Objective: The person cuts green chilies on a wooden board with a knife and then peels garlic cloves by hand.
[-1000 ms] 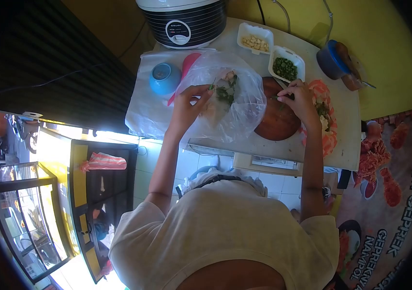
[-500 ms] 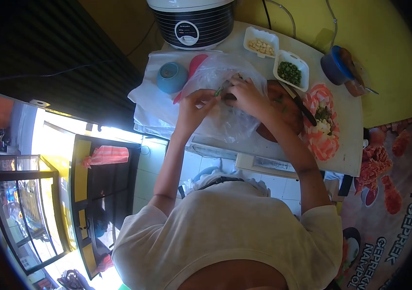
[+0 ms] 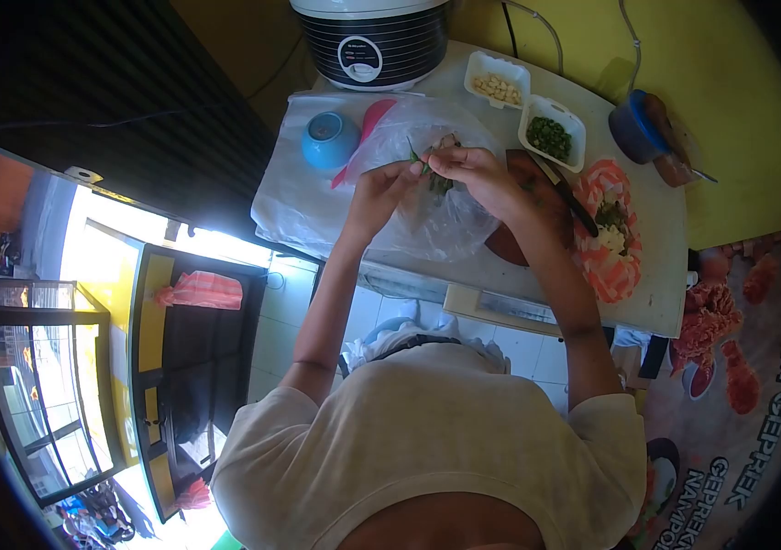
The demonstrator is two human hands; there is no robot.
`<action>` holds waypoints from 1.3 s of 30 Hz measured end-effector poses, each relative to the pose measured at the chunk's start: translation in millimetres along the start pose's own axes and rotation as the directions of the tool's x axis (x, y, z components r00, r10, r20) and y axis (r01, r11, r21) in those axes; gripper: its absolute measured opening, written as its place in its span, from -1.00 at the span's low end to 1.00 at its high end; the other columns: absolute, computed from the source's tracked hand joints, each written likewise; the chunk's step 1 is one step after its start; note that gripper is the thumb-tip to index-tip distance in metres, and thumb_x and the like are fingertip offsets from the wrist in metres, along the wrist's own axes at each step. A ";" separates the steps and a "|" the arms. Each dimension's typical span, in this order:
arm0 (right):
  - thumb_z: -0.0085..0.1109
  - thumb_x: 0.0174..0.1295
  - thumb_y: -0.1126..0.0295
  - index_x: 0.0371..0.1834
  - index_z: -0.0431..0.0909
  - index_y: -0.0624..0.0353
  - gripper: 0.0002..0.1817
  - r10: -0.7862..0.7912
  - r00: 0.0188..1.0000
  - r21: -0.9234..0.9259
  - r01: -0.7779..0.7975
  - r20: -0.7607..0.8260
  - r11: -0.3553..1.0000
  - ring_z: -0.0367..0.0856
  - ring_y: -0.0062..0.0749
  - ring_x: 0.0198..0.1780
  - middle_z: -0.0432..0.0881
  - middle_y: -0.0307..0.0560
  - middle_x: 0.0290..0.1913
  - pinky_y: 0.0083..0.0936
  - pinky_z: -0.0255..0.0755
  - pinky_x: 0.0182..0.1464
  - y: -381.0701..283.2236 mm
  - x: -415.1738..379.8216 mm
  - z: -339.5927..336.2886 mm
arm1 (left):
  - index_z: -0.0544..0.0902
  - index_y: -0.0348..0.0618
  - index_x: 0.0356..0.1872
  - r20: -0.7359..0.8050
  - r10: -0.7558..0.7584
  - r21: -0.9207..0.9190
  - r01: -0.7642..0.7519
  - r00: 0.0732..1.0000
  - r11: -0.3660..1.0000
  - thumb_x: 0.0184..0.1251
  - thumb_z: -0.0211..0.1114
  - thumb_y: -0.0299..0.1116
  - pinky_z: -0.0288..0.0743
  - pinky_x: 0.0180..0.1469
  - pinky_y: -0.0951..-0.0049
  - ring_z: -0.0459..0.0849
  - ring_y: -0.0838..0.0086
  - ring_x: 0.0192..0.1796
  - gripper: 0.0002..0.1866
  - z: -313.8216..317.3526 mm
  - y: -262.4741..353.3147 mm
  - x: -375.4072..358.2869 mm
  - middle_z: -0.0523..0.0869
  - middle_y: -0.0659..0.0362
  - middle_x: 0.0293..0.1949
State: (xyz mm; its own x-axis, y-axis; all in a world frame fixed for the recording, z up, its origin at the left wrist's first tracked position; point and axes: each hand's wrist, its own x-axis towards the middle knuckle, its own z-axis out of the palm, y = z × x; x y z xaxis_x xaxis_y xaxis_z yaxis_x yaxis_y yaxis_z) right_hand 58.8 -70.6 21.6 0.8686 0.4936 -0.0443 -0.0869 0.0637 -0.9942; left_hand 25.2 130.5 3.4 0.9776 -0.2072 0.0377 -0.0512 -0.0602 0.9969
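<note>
My left hand [image 3: 383,194] pinches a small green chili [image 3: 414,159] between thumb and fingers above a clear plastic bag [image 3: 450,234]. The fingertips of my right hand [image 3: 480,176] are closed on the same chili, meeting the left ones. Under the right hand, more greenish pieces show dimly inside the open bag. To the right lies a round brown cutting board [image 3: 507,243], partly covered by the bag and my right forearm. A knife [image 3: 576,203] with a black handle rests across the board's far right edge.
A foam box of chopped greens [image 3: 550,139] and another of pale cloves [image 3: 498,89] stand at the back. Right of the knife sits a red-and-white striped bag [image 3: 612,275]. A blue bowl [image 3: 330,139], a rice cooker [image 3: 372,53] and a blue-lidded tub [image 3: 636,128] are also there.
My right hand has come up out of the bag's opening and met the left hand at the chili. The left hand has shifted slightly right.
</note>
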 end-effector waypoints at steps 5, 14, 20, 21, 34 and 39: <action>0.31 0.33 0.28 0.03 0.68 0.31 -0.66 0.000 1.000 -0.028 0.000 0.015 1.000 0.60 -0.60 -0.08 0.73 -0.24 -0.09 -0.58 0.43 0.06 4.5 -7.0 -2.3 | 0.68 -0.42 0.03 0.145 0.019 -0.200 0.011 0.989 0.980 0.49 0.25 -0.21 0.57 0.08 0.52 0.73 0.51 -0.11 -0.61 0.3 3.4 -4.7 0.78 0.11 -0.16; 0.48 0.10 0.32 -0.17 0.80 0.04 -0.78 -0.501 0.862 -0.714 0.305 -0.074 0.630 0.63 -0.34 -0.16 0.67 -0.13 -0.28 -0.45 0.48 -0.08 11.4 3.2 -5.3 | 0.75 -0.36 -0.10 -0.088 -0.045 -0.101 0.036 0.995 0.994 0.41 0.34 -0.25 0.59 -0.06 0.54 0.71 0.56 -0.22 -0.69 -12.4 -3.7 -10.4 0.78 0.15 -0.28; 0.48 0.12 0.36 -0.14 0.78 0.14 -0.76 -0.409 0.913 -0.583 0.321 -0.021 0.746 0.57 -0.41 -0.11 0.62 -0.15 -0.21 -0.52 0.42 -0.01 1.3 -18.4 3.4 | 0.73 -0.34 -0.05 0.069 -0.021 -0.133 0.030 0.997 0.991 0.44 0.31 -0.28 0.57 -0.03 0.53 0.72 0.55 -0.18 -0.71 -3.1 1.2 -13.8 0.78 0.15 -0.24; 0.48 0.11 0.38 -0.14 0.78 0.14 -0.76 -0.414 0.910 -0.546 0.338 -0.018 0.767 0.57 -0.43 -0.10 0.61 -0.15 -0.21 -0.54 0.41 -0.01 -2.2 -22.8 2.3 | 0.73 -0.34 -0.05 0.076 -0.020 -0.133 0.030 0.997 0.991 0.44 0.31 -0.28 0.57 -0.03 0.53 0.72 0.55 -0.18 -0.71 -0.9 4.1 -13.9 0.78 0.15 -0.24; 0.55 -0.04 0.42 -0.26 0.81 0.04 -0.77 -0.595 0.797 -0.656 0.396 -0.102 0.643 0.51 -0.50 -0.17 0.44 -0.24 -0.16 -0.56 0.42 -0.08 -14.5 -83.5 -36.3 | 0.70 -0.44 -0.06 0.313 -0.089 -0.116 0.131 0.945 0.985 0.45 0.27 -0.37 0.63 0.00 0.50 0.75 0.48 -0.15 -0.72 54.0 20.9 5.5 0.78 0.09 -0.23; 0.55 -0.02 0.42 -0.27 0.82 0.03 -0.79 -0.727 0.654 -0.716 0.404 -0.210 0.570 0.49 -0.52 -0.18 0.43 -0.25 -0.17 -0.57 0.43 -0.12 -9.9 -100.6 -47.3 | 0.71 -0.41 -0.04 0.315 -0.109 -0.249 0.193 0.943 0.949 0.43 0.31 -0.33 0.62 0.00 0.51 0.74 0.50 -0.16 -0.71 84.6 17.7 8.4 0.78 0.08 -0.22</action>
State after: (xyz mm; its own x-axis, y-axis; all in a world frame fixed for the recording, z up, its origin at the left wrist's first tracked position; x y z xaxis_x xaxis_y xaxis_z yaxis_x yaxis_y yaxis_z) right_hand -4.6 -161.9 31.2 0.7334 0.0945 0.6732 0.6504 -0.3855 -0.6544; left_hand 15.2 45.2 15.5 0.8631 -0.4960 -0.0948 0.1906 0.1461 0.9707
